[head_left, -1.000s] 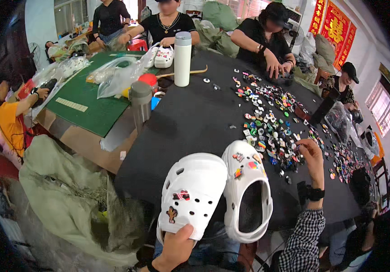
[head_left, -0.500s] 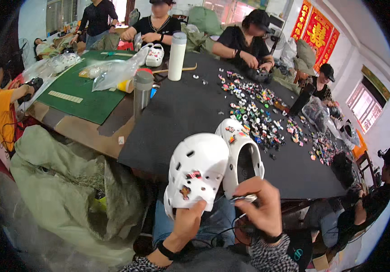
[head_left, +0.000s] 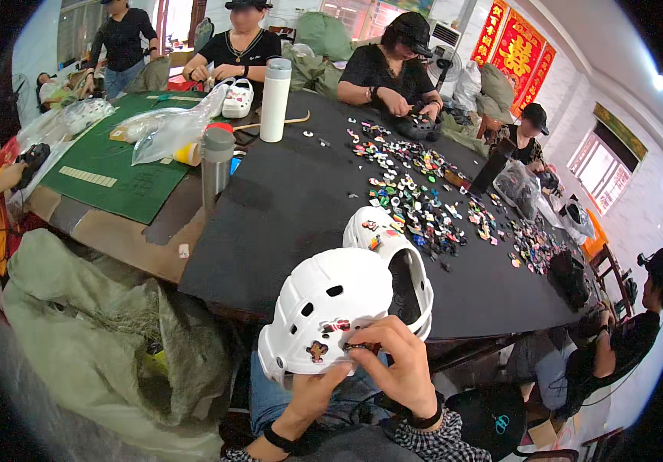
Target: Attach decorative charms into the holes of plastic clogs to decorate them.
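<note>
A white foam clog point(head_left: 335, 281) is held up in front of me at the table's near edge. My left hand point(head_left: 318, 399) grips its lower edge, thumb on the outside and the other fingers hidden inside. Two small charms show on its upper: a brown figure point(head_left: 316, 352) and a red-and-black piece point(head_left: 336, 326). My right hand point(head_left: 399, 366) pinches a small dark charm point(head_left: 361, 347) against the clog's surface, beside the brown one; the fingers partly cover it. Right behind, a second white clog point(head_left: 365, 228) with charms on its toe lies on the table.
Heaps of colourful charms point(head_left: 424, 208) spread over the black tabletop point(head_left: 293, 192). A steel tumbler point(head_left: 217, 173) and a white bottle point(head_left: 274, 104) stand to the left, by a green mat point(head_left: 97, 189). A large green sack point(head_left: 108, 354) sits at my left. Several people work around the table.
My right hand has moved left from beside the clog onto its upper, bringing a small charm against it. The held clog has tilted, and the whole view has shifted slightly.
</note>
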Available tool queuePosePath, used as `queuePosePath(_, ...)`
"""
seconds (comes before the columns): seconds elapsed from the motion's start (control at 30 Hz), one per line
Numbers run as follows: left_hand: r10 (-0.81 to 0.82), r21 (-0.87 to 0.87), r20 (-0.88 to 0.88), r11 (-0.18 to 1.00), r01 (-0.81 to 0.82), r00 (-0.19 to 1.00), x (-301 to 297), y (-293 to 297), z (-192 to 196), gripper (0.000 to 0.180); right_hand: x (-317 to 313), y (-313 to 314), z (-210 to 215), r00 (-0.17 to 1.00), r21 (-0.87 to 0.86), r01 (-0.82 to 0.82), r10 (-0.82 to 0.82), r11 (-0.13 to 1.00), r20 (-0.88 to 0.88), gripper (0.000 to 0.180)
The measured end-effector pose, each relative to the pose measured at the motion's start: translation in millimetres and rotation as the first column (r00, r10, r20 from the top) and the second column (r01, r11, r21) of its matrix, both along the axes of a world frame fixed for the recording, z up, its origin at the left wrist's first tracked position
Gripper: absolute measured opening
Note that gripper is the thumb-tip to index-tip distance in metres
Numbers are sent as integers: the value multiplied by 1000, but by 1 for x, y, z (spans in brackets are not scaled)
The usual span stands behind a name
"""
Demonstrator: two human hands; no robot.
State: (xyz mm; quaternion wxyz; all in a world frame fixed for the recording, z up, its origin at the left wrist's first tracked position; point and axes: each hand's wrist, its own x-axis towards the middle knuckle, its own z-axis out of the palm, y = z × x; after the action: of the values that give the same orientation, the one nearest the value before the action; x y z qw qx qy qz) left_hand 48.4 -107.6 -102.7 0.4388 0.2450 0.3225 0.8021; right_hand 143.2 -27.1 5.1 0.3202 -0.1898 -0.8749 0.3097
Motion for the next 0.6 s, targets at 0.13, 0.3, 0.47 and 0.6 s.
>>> queuePosePath(0.13, 24, -9, -17, 1000, -24, 1000, -5, 1, -3, 36, 3, 5, -4, 999, -12, -46, 46, 999, -14, 21)
queuePosePath(0.3, -11, -22, -48, 1000, 10, 999, -8, -1, 2, 39, 4, 5, -12, 998, -10, 10, -10, 1000, -61, 22)
queuePosePath(0.47, 0, 25, -33, 1000, 1, 999, -5, -1, 0, 43, 0, 2, -12, 998, -25, 29, -30, 999, -57, 22)
queuePosePath(0.6, -8, 19, -28, 1000, 9, 1000, -4, -1, -1, 43, -3, -5, -7, 994, 34, 100, -98, 994, -51, 21)
